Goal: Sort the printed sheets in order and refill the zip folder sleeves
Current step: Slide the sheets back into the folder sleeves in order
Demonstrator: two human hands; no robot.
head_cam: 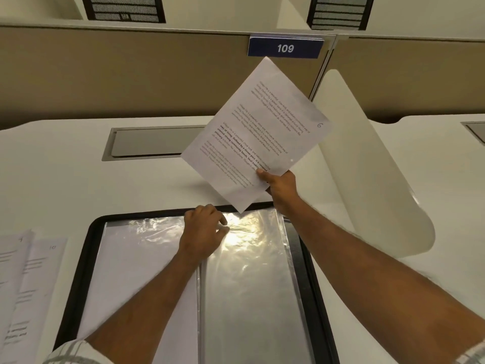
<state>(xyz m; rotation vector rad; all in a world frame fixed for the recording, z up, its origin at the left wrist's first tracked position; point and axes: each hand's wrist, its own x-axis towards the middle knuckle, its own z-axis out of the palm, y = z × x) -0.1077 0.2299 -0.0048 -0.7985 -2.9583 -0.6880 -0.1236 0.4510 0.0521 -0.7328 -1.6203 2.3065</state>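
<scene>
Clear plastic sleeve (252,285) in the open black zip folder (84,271) is pinched at its top edge by the left hand (203,228), likely parting its mouth. Above the folder's far edge the right hand (282,190) pinches a white printed sheet (257,132) by its corner, ready to insert.

Bare forearms (147,298), short pale checked sleeves (76,352)

Pretty standard cubicle setup: smooth white desk top (65,179) backed by a tan fabric partition wall (131,74) with a small blue plaque reading 109 (285,48). A grey metal cable hatch (154,143) is sunk into the desk, and a curved white divider panel (367,166) stands on the right. Warm overhead light.
</scene>
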